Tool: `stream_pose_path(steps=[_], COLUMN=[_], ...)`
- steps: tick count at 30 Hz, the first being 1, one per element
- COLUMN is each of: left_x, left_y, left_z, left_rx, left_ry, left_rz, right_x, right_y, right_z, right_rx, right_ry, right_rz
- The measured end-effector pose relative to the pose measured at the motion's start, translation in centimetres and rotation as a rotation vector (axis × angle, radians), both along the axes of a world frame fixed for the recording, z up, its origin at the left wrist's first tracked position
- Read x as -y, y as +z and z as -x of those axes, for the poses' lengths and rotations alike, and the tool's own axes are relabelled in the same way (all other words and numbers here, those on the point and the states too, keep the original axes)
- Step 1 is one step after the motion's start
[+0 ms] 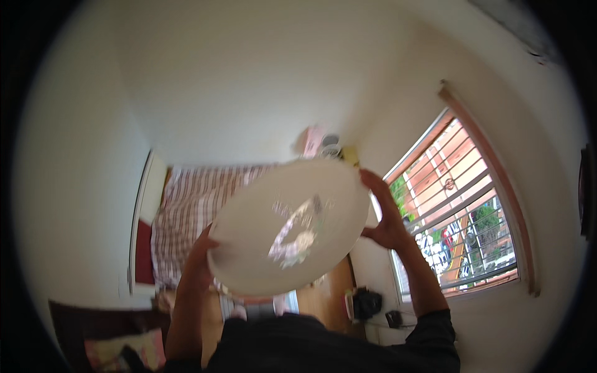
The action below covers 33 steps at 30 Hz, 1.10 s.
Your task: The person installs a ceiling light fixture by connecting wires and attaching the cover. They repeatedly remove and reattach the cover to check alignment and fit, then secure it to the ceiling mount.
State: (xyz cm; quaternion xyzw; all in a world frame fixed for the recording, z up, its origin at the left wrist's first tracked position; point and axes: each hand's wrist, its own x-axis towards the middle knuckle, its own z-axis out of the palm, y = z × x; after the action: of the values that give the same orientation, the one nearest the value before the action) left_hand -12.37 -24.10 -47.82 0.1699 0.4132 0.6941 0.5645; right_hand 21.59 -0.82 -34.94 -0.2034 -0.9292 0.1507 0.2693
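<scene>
In front of me, a large round off-white disc (249, 217), looking like a ceiling lamp cover, is held up at a tilt. Its face carries a shiny, pale flower-like pattern, slightly blurred. My left hand (198, 261) is closed on the disc's lower left edge, with the thumb on the near face. My right hand (388, 214) grips the upper right edge, its thumb and fingers set apart along the rim. The fingertips behind the disc are hidden on both sides. Part of the bed and floor is covered by the disc.
A bed with a checked cover (186, 202) stands beyond the disc. On the right is a barred window (460, 205). A pink object (313, 140) is by the far wall. Below right sits a black bag (367, 303); a patterned cushion (127, 349) is at lower left.
</scene>
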Motion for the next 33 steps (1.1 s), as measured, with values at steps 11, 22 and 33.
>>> stream_pose_path(steps=[11,22,33], left_x=[-5.3,-11.1,-14.9], left_y=[20.2,37.8,43.7], left_z=[1.6,-2.6,-5.0], left_rx=[-0.697,-1.705,-1.707], left_ry=[-0.146,0.58,0.551], left_rz=[-0.427,-0.847,-0.981], right_x=[-0.3,-6.3,-10.3], right_y=[10.3,23.8,28.8], right_z=[-2.8,-9.3,-8.5], right_rx=[-0.807,-1.093,-0.999], right_ry=[-0.268,-0.178,-0.111], right_rz=[-0.041,-0.348,-0.132])
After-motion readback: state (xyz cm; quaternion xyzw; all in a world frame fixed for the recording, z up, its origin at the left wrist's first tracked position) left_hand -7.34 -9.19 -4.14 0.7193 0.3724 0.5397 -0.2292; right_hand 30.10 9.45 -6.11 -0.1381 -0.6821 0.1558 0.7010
